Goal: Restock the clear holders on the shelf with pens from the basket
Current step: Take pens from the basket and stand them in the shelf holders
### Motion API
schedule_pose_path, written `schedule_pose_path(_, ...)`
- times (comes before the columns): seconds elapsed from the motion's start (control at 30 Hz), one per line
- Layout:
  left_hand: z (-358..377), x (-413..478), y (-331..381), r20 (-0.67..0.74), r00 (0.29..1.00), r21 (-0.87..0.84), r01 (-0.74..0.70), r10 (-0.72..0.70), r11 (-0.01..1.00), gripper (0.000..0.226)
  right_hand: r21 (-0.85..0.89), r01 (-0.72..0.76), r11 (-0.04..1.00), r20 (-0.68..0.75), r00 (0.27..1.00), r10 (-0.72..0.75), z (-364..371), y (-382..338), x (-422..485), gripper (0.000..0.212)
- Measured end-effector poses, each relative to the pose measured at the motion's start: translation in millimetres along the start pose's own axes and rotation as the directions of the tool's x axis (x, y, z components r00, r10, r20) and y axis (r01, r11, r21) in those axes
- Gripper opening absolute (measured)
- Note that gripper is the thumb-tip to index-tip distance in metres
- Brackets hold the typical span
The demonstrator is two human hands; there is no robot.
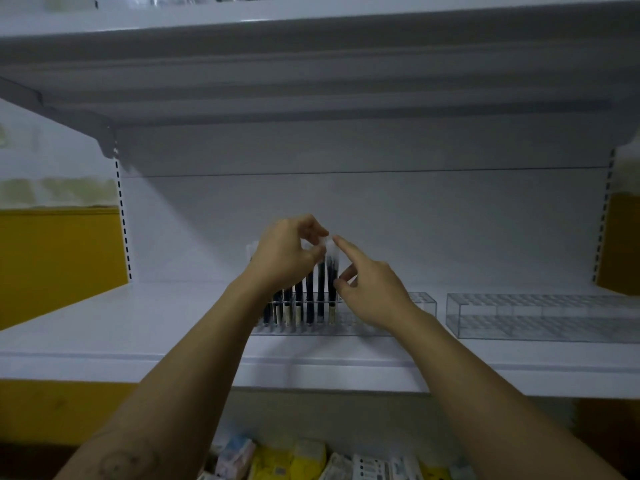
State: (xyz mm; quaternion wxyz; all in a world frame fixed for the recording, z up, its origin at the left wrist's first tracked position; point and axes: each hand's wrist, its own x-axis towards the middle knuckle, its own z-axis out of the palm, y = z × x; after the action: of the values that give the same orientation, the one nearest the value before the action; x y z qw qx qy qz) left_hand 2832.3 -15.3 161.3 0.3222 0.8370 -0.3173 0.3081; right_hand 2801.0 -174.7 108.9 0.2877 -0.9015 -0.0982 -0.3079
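The white metal shelf (pixel 138 323) in front of you carries two clear plastic holders side by side. Each is a long, box-shaped rack with a grid of small slots. The left holder (pixel 367 329) stands at the middle of the shelf, partly behind your forearms, and the right holder (pixel 540 317) runs off towards the frame's edge. The pens (pixel 310 299) stand upright in a row at the left end of the left holder. They are slim dark barrels with pale lower ends and frosted whitish tops, which blur together. Your left hand (pixel 287 258) has its fingers curled, pinching those tops. Your right hand (pixel 370 292) lays a straight index finger on the same tops, but you cannot tell whether its curled thumb and lower fingers grip the end pen. Blurred packets (pixel 270 459) lie below.
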Motion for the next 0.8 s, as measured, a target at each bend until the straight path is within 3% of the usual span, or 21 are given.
schedule_pose_path(0.17, 0.7, 1.9, 0.3, -0.009, 0.999, -0.030, 0.042, -0.042, 0.999, 0.015, 0.033, -0.014, 0.999, 0.033, 0.999, 0.013, -1.6, 1.7, -3.1, 0.075)
schedule_pose_path(0.53, -0.3, 13.3, 6.2, 0.060, 0.987, -0.027, 0.149, -0.147, 0.988, 0.011, -0.090, 0.007, 0.996, 0.187, 0.982, 0.010, -8.5, -2.4, 1.8, 0.088)
schedule_pose_path(0.8, 6.0, 4.1, 1.0, -0.001, 0.997, 0.306, 0.071, -0.075, 0.949, 0.024, -0.096, -0.010, 0.995, 0.209, 0.977, 0.029, -9.9, -3.2, -0.9, 0.094)
